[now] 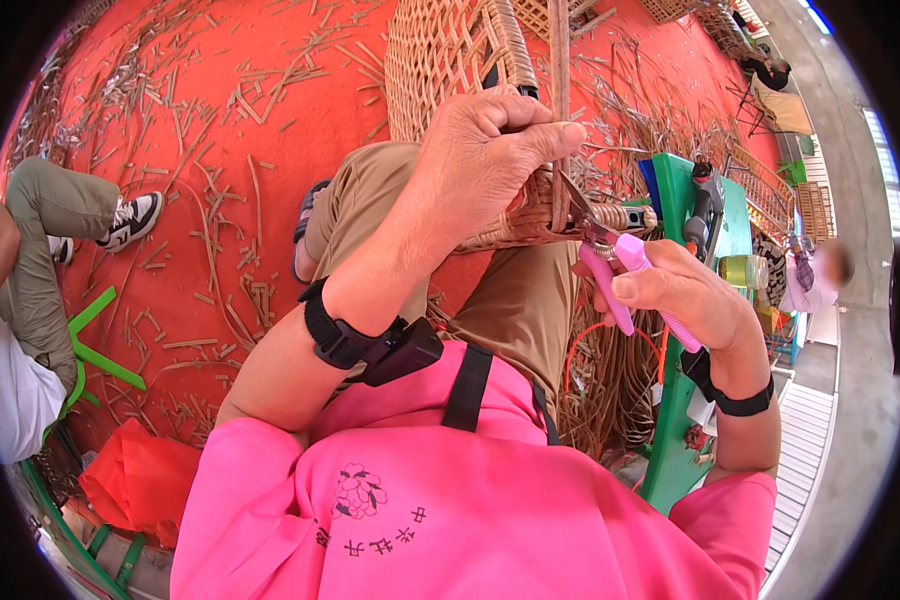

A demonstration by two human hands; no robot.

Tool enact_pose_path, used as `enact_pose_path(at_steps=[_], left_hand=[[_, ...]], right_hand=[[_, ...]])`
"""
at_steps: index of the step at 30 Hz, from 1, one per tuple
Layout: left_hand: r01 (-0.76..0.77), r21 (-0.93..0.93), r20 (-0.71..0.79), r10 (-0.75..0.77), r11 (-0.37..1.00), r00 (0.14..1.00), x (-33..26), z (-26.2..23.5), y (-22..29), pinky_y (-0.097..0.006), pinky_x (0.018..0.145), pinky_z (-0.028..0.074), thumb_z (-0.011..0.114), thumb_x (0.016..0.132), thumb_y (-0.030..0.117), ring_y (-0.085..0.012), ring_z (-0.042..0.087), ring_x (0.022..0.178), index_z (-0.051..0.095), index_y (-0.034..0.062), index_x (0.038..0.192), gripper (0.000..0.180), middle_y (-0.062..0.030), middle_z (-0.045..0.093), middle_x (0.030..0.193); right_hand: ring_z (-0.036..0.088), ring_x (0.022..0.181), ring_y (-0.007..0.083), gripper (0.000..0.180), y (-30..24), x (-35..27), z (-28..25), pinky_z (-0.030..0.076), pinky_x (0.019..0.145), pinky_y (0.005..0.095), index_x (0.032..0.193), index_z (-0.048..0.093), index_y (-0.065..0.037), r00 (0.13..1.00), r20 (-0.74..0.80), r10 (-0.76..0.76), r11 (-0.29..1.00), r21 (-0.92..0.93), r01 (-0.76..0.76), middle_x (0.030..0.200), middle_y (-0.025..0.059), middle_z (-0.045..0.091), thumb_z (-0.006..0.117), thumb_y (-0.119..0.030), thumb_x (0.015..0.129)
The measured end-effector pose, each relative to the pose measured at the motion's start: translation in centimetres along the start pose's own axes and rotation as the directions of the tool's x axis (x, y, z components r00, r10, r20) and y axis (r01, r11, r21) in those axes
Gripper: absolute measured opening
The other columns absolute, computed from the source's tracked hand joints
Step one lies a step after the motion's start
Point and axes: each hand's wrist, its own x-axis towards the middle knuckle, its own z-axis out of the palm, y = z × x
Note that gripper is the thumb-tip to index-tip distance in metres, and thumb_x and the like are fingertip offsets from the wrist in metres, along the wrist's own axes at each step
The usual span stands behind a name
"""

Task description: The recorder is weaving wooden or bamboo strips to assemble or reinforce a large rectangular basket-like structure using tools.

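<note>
My left hand [485, 165] pinches a flat brown rattan strip [560, 60] between thumb and fingers. The strip runs upright past a woven rattan piece [460, 60] resting over my lap, its frame wrapped in the same material. My right hand [698, 295] grips pink-handled pruning shears [600, 280]. Their handles are spread, and the blades point up at the strip where it meets the wrapped edge, just below my left thumb. Whether the blades touch the strip, I cannot tell. The far part of the weave runs out of view at the top.
On my right, a green bench [680, 200] carries a power tool [707, 205] and a clear jar [742, 271]. Loose strips litter the red floor [200, 110]. A seated person's leg [65, 200], a green stool [105, 360] and a red bag [140, 480] are on my left.
</note>
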Motion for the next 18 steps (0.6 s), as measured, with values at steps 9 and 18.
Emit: enact_pose_path(at_steps=[9,18], left_hand=[[-0.007,0.023,-0.001,0.007,1.0,1.0,-0.1,0.0,0.1,-0.023,0.068,0.039,0.075,0.09,0.023,-0.0023,0.048,0.075,0.073,0.0014,0.087,0.022,0.0066,0.057,0.077],[0.021,-0.037,0.02,-0.021,0.999,1.0,0.0,-0.1,0.0,-0.023,0.071,0.041,0.074,0.09,0.023,-0.0035,0.051,0.076,0.073,0.0015,0.088,0.022,0.0053,0.061,0.079]], right_hand=[[0.052,0.076,0.0109,0.037,0.1,0.2,-0.4,0.041,0.071,0.0276,0.089,0.059,-0.002,0.999,0.048,-0.007,1.0,-0.009,0.008,0.079,0.001,0.056,0.056,-0.038,0.095],[0.07,0.084,0.0225,0.066,0.9,0.8,-1.5,0.055,0.079,0.0346,0.119,0.061,0.011,0.995,0.053,0.082,0.988,0.125,-0.088,0.094,0.016,0.071,0.069,-0.043,0.082]])
